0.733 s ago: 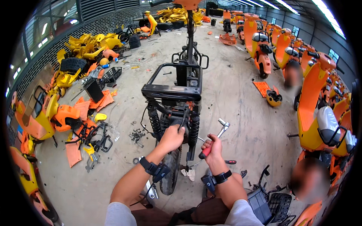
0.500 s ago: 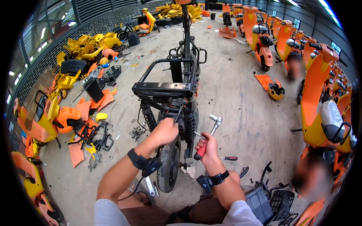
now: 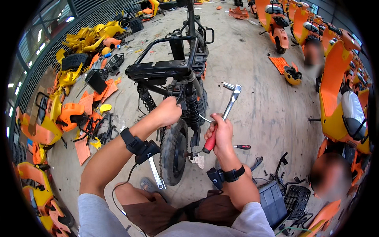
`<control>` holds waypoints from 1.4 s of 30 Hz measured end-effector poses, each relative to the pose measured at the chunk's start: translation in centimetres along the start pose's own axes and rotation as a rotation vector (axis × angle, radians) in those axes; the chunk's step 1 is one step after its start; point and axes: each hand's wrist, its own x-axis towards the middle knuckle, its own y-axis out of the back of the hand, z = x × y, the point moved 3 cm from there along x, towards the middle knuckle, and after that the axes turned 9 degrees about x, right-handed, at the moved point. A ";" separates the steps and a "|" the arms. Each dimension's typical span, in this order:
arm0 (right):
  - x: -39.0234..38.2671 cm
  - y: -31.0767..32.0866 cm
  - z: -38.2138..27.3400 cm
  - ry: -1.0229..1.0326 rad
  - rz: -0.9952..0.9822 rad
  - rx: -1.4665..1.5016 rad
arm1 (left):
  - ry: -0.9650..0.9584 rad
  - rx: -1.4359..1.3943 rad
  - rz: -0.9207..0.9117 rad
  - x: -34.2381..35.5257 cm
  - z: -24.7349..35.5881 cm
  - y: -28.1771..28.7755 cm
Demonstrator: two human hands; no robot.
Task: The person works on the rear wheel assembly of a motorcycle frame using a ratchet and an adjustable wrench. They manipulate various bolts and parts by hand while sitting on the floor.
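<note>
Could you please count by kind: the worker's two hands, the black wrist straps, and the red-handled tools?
Hands: 2 (left hand, right hand)
Wrist straps: 2 (left strap, right strap)
Red-handled tools: 2 (held ratchet, floor tool)
Total: 6

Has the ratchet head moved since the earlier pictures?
Yes: measured against the screwdriver on the floor, the ratchet head now appears farther toward the picture's top, though the camera shifted too.
</note>
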 end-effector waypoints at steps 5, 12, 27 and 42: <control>-1.3 0.5 0.4 -0.054 -0.113 -0.217 | -0.029 -0.067 0.021 -0.4 0.2 0.1; -3.1 0.3 3.1 -0.126 -0.178 -0.255 | 0.041 -0.131 -0.008 -1.9 0.6 0.2; -0.9 0.3 1.2 -0.270 -0.223 -0.364 | -0.018 -0.138 0.044 -1.8 0.5 0.0; -1.1 -2.7 0.9 -0.640 -0.015 -0.545 | -0.083 -0.153 0.032 -1.0 -0.2 -0.6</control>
